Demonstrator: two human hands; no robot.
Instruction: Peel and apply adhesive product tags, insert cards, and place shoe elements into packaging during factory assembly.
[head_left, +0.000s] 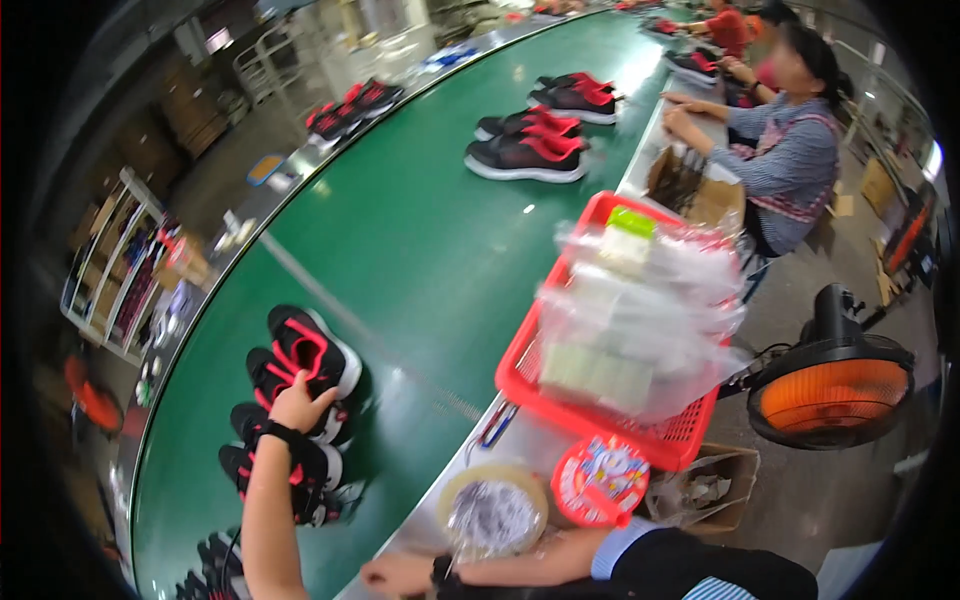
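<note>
Green belt [400, 250]: three shoe pairs [530, 145]

A red plastic basket [520, 365] sits at the right edge of the green conveyor belt, heaped with clear plastic bags [640, 320] holding pale, flat packets; one packet with a bright green top [632, 222] lies uppermost at the far end. Just in front of the basket lies a round red lid [600, 480] with a colourful printed label. Beside it stands a round tub [492, 510] covered in crinkled clear film. Farther along the belt's edge is an open brown cardboard box [700, 190].
</note>
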